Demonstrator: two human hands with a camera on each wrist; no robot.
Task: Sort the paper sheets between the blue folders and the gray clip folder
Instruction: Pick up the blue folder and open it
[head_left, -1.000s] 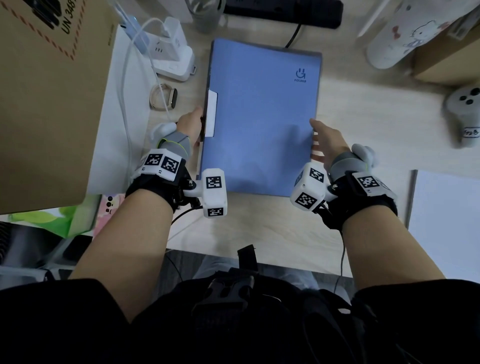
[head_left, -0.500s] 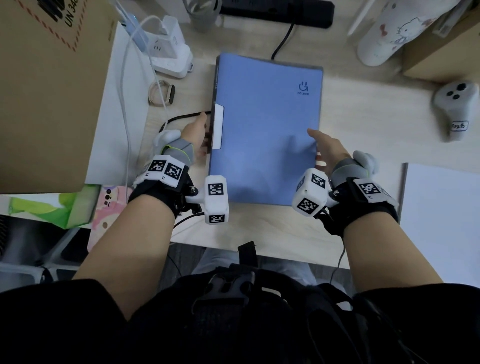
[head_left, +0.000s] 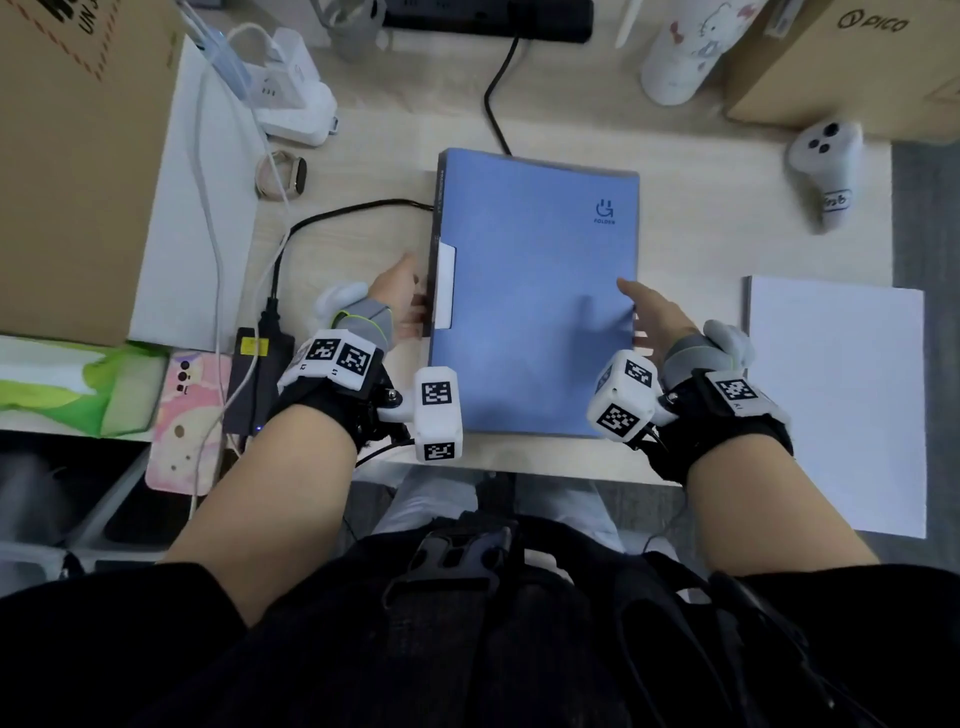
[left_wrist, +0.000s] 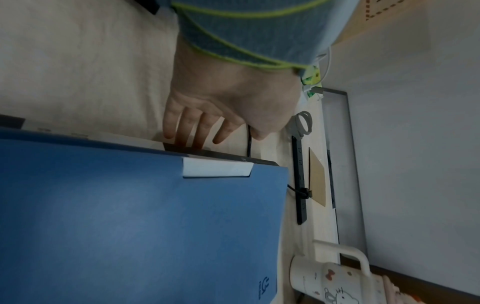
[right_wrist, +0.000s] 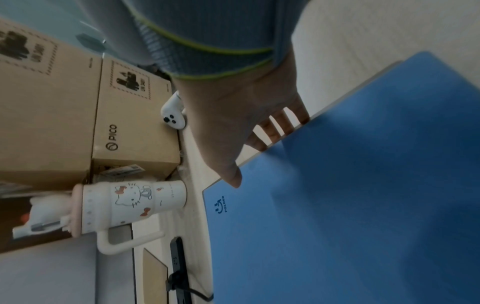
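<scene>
A closed blue folder (head_left: 535, 291) with a white tab on its dark spine lies flat on the desk in front of me. My left hand (head_left: 408, 291) is at the spine, its straight fingers (left_wrist: 182, 133) touching the dark edge and the thumb held apart. My right hand (head_left: 636, 312) pinches the folder's right edge (right_wrist: 337, 144), with the thumb on the cover and the fingers (right_wrist: 275, 129) reaching under it. To the right lies a stack of white paper sheets (head_left: 836, 405) with a thin gray edge (head_left: 746, 312) along its left side.
At the left are a cardboard box (head_left: 78, 156), a white sheet, a wristwatch (head_left: 283, 174), a black cable (head_left: 353, 210) and a phone (head_left: 187, 415). Behind stand a power strip (head_left: 488, 18), a cartoon mug (head_left: 685, 47), a Pico box and a white controller (head_left: 826, 166).
Both hands have slid the blue folder toward me and to the right, away from the wristwatch. A black cable that it covered now shows. The grips look the same.
</scene>
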